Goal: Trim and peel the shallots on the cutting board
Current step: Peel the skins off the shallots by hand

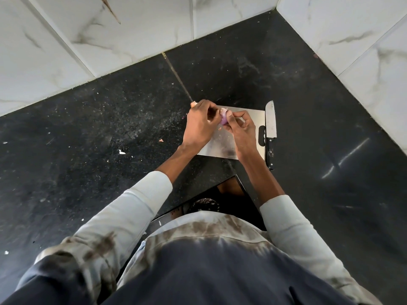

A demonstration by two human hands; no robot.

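A small purple shallot [224,119] is held between both hands above the steel cutting board [253,115]. My left hand [199,124] grips it from the left, fingers curled around it. From the right, the fingertips of my right hand [239,130] pinch its pale loosened skin at the top. A knife [270,130] with a black handle lies flat along the board's right edge, blade pointing away from me. Part of the board is hidden under my hands.
The dark speckled counter [110,128] holds scattered skin scraps, one orange bit [161,140] left of the board and another piece [193,104] behind my left hand. White marble-tiled walls [132,29] close the back and right. The counter's front edge runs just below the board.
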